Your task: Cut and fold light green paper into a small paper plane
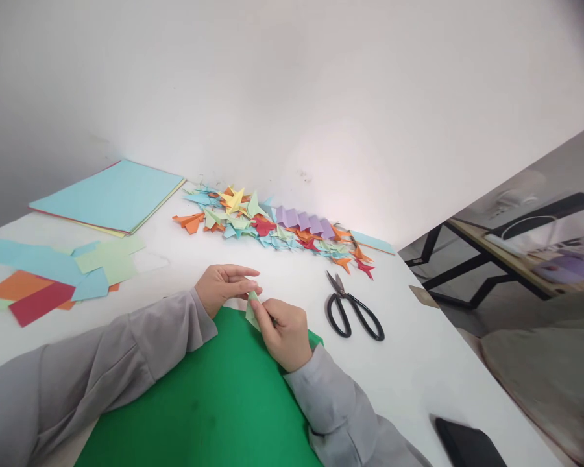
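Directly below my view, both hands meet over a large green sheet (214, 402) lying on the white counter (418, 370). A small pale green paper piece (252, 313) sits between them, raised just above the sheet's far edge. Its long axis runs roughly away from me, tip pointing toward the wall. The left hand (224, 285) comes in from the left, its fingers (246, 284) pinched closed on the tip. The right hand (286, 332) comes from the lower right, its fingers closed on the lower part. Both hands touch the piece, so neither is nearer. Black scissors (354, 316) lie just right of the right hand, apart from it. A pile of folded paper shapes (272, 227) lies farther back.
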The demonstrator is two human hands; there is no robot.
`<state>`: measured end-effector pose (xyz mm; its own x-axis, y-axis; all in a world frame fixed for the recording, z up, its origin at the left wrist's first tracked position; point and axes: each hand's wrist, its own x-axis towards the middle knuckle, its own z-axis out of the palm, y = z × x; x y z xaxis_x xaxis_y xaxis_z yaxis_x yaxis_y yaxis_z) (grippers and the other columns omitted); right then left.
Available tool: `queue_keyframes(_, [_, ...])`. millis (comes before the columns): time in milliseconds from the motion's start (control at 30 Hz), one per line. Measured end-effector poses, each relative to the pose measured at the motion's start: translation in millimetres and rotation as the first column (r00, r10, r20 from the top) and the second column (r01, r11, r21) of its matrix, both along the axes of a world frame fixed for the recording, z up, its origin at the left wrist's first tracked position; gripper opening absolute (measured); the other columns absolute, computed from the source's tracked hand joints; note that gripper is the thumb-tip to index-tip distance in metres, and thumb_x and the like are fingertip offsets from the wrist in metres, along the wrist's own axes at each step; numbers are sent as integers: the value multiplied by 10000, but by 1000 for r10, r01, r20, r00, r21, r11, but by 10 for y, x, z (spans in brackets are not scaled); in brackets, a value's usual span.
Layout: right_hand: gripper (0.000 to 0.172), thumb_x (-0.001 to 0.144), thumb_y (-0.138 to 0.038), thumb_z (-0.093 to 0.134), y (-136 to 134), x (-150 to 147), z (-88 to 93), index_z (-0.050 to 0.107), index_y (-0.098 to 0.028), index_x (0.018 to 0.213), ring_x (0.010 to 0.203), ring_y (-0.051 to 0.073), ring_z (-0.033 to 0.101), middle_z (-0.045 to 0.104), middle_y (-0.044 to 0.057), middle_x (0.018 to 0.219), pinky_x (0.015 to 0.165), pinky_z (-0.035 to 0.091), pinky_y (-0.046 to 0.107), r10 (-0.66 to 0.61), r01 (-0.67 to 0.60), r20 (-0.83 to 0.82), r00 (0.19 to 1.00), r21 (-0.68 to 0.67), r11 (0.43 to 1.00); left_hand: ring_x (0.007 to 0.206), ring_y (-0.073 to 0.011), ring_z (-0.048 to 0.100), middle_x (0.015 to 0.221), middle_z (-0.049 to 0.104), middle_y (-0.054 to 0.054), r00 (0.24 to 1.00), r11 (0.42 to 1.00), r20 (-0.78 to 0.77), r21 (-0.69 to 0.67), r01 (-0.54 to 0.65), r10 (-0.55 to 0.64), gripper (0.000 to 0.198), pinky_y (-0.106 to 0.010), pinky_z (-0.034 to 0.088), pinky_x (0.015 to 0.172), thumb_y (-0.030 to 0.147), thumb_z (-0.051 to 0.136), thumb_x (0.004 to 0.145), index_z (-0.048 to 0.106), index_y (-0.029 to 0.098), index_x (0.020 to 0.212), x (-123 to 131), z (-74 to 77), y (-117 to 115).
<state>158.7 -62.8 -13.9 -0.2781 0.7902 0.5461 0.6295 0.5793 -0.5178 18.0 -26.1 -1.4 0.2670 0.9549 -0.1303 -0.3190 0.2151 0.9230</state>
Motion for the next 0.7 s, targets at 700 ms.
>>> queue_keyframes(700, [304,844,-182,341,-16,5,12,299,-190,543,467,95,332,323,-31,500,478,260,235,145,-145,-16,989,-53,988,510,-96,568,531,633,-2,986,982,-8,94,166,-166,311,-214,444,521,169,743,481,645,105,768,-20,-47,10])
